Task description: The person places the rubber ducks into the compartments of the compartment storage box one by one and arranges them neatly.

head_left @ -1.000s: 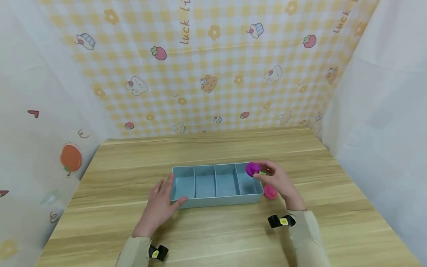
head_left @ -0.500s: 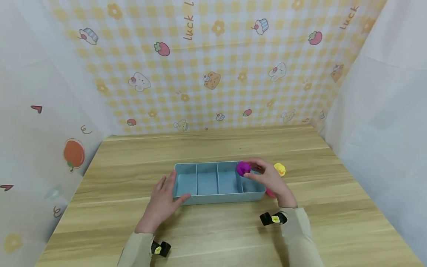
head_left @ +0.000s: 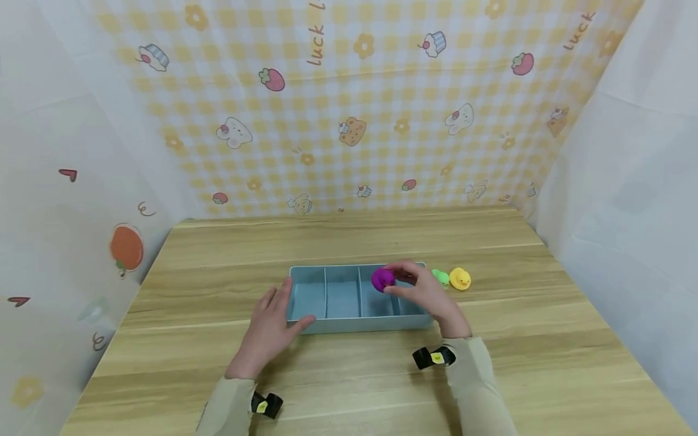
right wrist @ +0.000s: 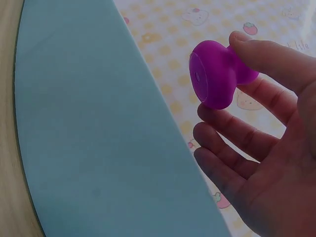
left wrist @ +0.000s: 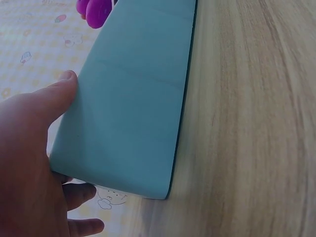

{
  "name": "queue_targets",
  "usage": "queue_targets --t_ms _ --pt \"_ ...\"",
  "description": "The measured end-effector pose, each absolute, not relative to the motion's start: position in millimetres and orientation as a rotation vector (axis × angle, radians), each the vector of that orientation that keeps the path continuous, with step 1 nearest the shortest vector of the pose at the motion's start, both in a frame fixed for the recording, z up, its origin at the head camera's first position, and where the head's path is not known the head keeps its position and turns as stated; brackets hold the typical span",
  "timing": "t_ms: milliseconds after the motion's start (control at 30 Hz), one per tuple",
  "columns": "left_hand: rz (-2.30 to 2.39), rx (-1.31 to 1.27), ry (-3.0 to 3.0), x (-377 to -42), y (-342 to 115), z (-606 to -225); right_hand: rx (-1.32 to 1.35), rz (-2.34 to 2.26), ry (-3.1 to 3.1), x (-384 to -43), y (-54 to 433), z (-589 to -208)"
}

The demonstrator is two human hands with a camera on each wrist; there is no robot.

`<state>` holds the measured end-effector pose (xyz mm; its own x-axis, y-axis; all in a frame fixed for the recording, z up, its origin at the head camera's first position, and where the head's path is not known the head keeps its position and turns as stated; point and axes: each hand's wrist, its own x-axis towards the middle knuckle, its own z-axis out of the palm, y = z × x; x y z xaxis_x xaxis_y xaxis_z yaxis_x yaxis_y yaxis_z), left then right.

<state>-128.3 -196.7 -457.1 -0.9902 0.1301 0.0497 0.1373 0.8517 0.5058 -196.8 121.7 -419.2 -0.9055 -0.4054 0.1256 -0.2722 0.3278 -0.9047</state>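
A purple toy duck [head_left: 382, 280] is pinched by the thumb and fingers of my right hand [head_left: 424, 292], over the third compartment from the left of a blue divided box [head_left: 360, 325]. In the right wrist view the flat base of the purple duck [right wrist: 212, 74] faces the box wall [right wrist: 108, 128], and the duck is above the rim. My left hand [head_left: 271, 330] rests against the box's left end with fingers straight and spread. Its thumb [left wrist: 58, 96] touches the front wall near the rim.
A green toy duck [head_left: 440, 277] and a yellow toy duck [head_left: 460, 278] sit side by side on the wooden table [head_left: 349, 381], right of the box. A checked cloth [head_left: 349, 91] hangs behind the table, with white cloth [head_left: 627, 181] on the right side.
My right hand has carried the purple duck leftward from above the rightmost compartment to above the third. The green and yellow ducks have come into view; the pink one is now hidden. The left hand stays put.
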Motion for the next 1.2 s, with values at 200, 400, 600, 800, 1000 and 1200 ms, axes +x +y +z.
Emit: queue_targets --t_ms 200,400,600,800,1000,1200 --pt "-0.829 -0.214 -3.017 -128 -197 -458 -0.656 -1.632 2.436 -197 111 -418" --pt "-0.823 -0.209 -3.013 -127 -197 -457 -0.684 -1.63 2.411 -199 101 -421" --pt "-0.835 -0.207 -3.013 -127 -198 -457 -0.701 -1.61 2.422 -199 92 -423" --pt "-0.819 -0.204 -3.002 -128 -199 -458 -0.748 -1.634 2.414 -199 81 -423" --pt "-0.828 -0.193 -2.994 -128 -198 -459 -0.734 -1.603 2.423 -198 68 -422" --pt "-0.817 -0.189 -2.994 -129 -197 -458 -0.726 -1.588 2.413 -199 56 -422"
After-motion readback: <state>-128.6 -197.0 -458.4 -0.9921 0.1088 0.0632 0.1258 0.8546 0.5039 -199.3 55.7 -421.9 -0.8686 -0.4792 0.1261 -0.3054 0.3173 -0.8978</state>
